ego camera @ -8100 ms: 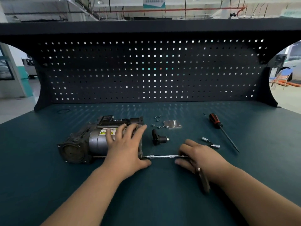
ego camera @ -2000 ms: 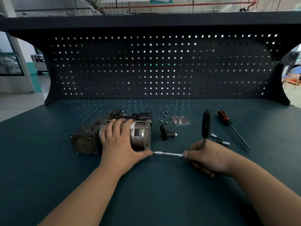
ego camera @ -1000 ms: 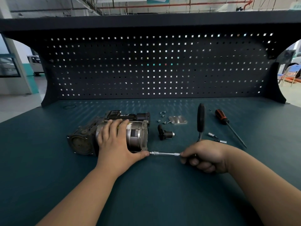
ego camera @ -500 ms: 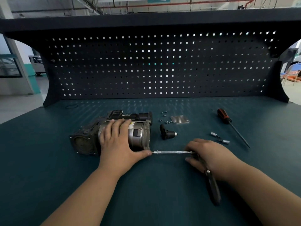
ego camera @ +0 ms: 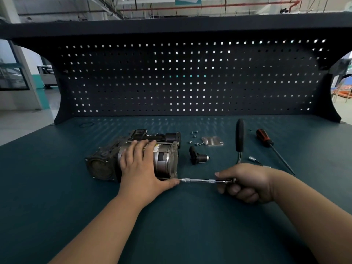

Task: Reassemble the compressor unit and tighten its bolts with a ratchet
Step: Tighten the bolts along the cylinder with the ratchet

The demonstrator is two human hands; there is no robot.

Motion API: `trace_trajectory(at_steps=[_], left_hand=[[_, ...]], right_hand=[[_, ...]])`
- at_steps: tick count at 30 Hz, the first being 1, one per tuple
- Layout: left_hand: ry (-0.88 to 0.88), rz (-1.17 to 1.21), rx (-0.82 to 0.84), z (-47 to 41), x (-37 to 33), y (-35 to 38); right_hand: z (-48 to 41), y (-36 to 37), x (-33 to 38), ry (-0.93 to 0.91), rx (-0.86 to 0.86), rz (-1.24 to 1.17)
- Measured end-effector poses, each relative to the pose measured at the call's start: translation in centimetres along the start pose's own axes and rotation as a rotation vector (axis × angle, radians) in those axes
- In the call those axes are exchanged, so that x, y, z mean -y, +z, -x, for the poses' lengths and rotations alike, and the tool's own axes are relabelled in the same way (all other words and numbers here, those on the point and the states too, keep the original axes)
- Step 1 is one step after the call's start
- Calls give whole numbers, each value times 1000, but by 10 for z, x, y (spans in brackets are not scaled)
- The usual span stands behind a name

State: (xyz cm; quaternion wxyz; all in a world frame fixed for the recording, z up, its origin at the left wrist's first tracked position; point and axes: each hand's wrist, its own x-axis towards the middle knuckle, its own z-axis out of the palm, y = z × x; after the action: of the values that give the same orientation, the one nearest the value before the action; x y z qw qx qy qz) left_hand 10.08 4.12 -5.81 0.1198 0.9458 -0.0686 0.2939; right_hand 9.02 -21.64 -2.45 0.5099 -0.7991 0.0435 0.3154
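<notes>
Dark teal workbench with a perforated back panel, in a workshop hall. The compressor unit lies left of centre under the left hand, fingers straight and slightly spread on its casing. The right hand has its fingers curled round the ratchet, whose extension bar meets the unit's right end. Behind them lie a screwdriver, metal plate, black fitting and loose screws.
</notes>
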Motion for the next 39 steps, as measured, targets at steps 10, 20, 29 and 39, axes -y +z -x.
trace_trajectory(at_steps=[10, 20, 29, 39], left_hand=[[28, -38, 41, -2, 7, 2], [21, -36, 32, -2, 10, 7], [25, -69, 13, -2, 9, 8], [-3, -97, -2, -2, 4, 7]], right_hand=[[-4, -5, -24, -597, -484, 849], [2, 8, -36, -693, -564, 1003], [1, -4, 0, -1, -8, 164], [8, 12, -28, -478, -476, 902]])
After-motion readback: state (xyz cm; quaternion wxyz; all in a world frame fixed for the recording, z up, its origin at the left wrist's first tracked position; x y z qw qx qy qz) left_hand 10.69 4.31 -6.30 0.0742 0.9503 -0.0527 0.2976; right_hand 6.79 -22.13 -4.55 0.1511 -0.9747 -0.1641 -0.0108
